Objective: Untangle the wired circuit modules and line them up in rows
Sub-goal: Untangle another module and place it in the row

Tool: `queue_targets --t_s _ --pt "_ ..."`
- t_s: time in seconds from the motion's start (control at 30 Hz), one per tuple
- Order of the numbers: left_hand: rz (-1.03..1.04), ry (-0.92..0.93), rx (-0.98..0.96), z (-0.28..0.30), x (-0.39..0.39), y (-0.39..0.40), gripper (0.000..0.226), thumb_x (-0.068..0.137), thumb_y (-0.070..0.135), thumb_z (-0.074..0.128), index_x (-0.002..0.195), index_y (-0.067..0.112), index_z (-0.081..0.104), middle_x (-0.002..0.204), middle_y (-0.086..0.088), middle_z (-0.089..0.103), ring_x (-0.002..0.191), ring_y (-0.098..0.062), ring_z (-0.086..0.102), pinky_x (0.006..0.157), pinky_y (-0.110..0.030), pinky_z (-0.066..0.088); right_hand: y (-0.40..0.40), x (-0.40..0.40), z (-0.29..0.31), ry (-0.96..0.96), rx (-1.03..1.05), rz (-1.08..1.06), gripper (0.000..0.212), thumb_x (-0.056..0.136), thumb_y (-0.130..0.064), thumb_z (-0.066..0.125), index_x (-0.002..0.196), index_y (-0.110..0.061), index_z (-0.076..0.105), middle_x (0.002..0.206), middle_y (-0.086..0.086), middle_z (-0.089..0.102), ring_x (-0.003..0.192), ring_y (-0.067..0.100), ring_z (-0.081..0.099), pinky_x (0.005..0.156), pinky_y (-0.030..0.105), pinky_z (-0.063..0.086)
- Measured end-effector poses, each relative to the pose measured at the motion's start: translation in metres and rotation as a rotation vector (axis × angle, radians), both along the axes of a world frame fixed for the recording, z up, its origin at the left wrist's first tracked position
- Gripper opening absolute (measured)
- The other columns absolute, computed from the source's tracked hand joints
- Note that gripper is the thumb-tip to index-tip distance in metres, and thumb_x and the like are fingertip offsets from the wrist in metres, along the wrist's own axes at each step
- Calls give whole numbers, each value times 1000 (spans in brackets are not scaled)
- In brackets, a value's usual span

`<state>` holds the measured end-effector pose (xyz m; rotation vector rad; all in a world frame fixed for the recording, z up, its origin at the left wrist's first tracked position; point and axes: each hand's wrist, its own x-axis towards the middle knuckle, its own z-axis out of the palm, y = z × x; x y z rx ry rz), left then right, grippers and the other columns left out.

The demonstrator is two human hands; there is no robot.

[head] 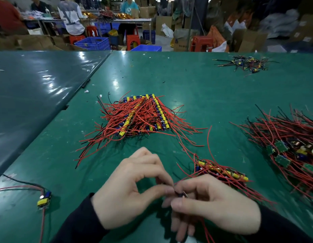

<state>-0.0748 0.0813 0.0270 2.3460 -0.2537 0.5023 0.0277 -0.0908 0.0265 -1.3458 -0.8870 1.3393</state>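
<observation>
My left hand (pixel 133 188) and my right hand (pixel 213 206) meet at the near middle of the green table (pixel 196 88), both pinching one small dark circuit module (pixel 181 194) with red wires trailing off it. Just beyond my right hand lies a short row of modules (pixel 222 171) with yellow parts. Farther out at the centre sits a stack of lined-up modules (pixel 143 114), covered by red and black wires. A tangled heap of modules (pixel 292 148) fills the right edge.
A single module (pixel 44 199) with red and black wires lies at the near left. A small tangle of dark-wired parts (pixel 245 63) sits at the far right. A dark table (pixel 38 81) adjoins on the left. People sit at tables beyond, among blue crates and red stools.
</observation>
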Motion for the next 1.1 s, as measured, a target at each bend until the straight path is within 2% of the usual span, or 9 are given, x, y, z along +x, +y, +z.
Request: queue_targets --t_s 0.1,0.17,0.27,0.37,0.5,0.6,0.73,0.97,1.1 --pt "326 -170 114 -8 5 -5 23 72 36 75 84 18 71 100 3 56 100 -14 51 90 -28 40 4 -4 -6 35 -33 -105 29 87 -31 48 95 -4 54 75 9 69 62 17 68 54 19 48" --pt "399 -251 90 -10 7 -6 22 72 35 75 69 14 66 84 4 58 83 -14 54 78 -27 43 3 -3 -9 79 -14 -158 32 86 -32 45 96 -2 53 77 11 69 63 21 68 52 20 48" --pt "339 -102 -148 -11 6 -9 31 73 46 70 59 19 68 59 10 60 58 -7 57 58 -26 45 3 -2 -10 85 33 -171 33 88 -32 43 99 -2 52 81 10 70 66 22 69 53 20 49" --pt "225 145 -413 -16 9 -14 26 70 45 73 68 19 76 67 1 68 66 -12 65 65 -29 50 3 -3 -9 52 33 -140 40 89 -35 42 106 1 50 84 8 69 69 22 68 56 20 49" --pt "121 256 -650 -19 11 -13 13 68 24 74 71 12 77 72 -2 69 70 -11 64 67 -23 47 3 -7 -11 -6 14 -88 42 91 -34 39 112 1 48 93 11 68 73 21 67 59 22 49" --pt "94 258 -670 -20 11 -12 17 67 19 74 79 9 78 73 -3 69 72 -11 63 69 -21 47 2 -7 -13 -19 -15 -86 48 90 -33 39 120 4 41 99 15 67 78 26 66 61 24 49" --pt "98 203 -653 -22 11 -15 15 70 18 73 83 13 78 78 -12 68 79 -22 64 75 -25 49 2 -8 -9 -3 -9 -91 27 92 -30 37 101 -7 47 93 14 67 74 23 67 59 23 48" --pt "159 108 -603 -24 12 -23 10 69 15 71 75 10 77 77 3 70 79 -11 65 76 -21 48 4 -8 -13 -54 -28 -145 21 100 -21 32 92 -10 48 85 12 69 70 23 67 56 24 46" --pt "195 157 -800 -18 12 -21 14 65 18 73 77 21 79 70 -8 70 57 -12 57 55 -20 45 3 -8 -13 8 -64 -147 26 102 -18 32 85 -9 50 75 14 69 62 20 67 53 24 44"
